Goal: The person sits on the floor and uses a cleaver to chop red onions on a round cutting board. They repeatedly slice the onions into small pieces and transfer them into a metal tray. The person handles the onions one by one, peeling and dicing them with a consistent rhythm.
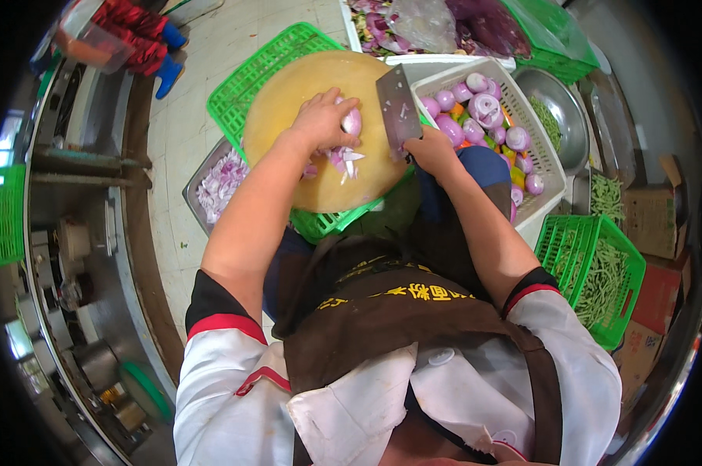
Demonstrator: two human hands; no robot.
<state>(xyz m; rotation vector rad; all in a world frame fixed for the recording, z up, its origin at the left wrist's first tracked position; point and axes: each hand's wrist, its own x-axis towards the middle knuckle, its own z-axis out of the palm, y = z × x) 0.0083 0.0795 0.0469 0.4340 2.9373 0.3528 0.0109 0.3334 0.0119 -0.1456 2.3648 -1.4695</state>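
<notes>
My left hand grips a piece of red onion on a thick round cutting board. Cut onion slices lie on the board just below that hand. In my right hand is the handle of a cleaver, its broad blade over the board's right side with onion bits stuck to it. Blade and onion are apart. The board rests on an upturned green plastic crate. At its left, partly behind my forearm, a metal pan holds chopped onion.
A white plastic basket of peeled onions and peppers stands right of the board. Beyond it are a steel bowl and a green basket of green beans. Onion scraps fill a white box ahead. Another person's blue boots show far left.
</notes>
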